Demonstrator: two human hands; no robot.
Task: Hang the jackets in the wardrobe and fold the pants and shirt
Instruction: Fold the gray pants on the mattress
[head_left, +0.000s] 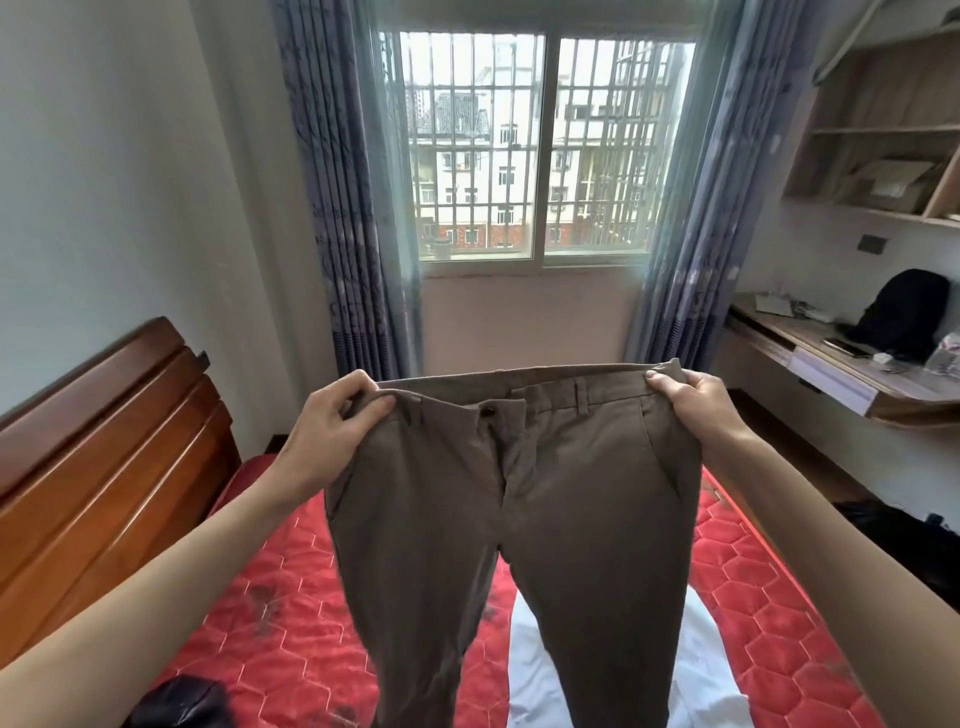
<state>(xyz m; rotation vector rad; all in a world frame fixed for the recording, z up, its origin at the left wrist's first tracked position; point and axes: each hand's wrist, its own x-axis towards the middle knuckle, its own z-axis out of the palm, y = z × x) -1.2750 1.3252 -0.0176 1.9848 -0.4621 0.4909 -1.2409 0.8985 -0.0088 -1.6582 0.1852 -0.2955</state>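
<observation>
Nearest, a dark garment (179, 701) lies at the bed's (291, 597) left edge and a white shirt (535, 670) right of centre. Above them hang the brown pants (509, 519), legs down, waistband stretched between the left hand (332, 421) and right hand (701, 405), fingers (662, 382) of each pinching a waistband corner. Far right, a bench (810, 343) carries a black bag (904, 312).

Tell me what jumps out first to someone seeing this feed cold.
The brown pants, held up mid-frame by the waistband, left hand and right hand at its two ends, legs hanging over the bright red mattress. Behind them, the barred window between blue curtains; a white garment lies on the mattress.
</observation>
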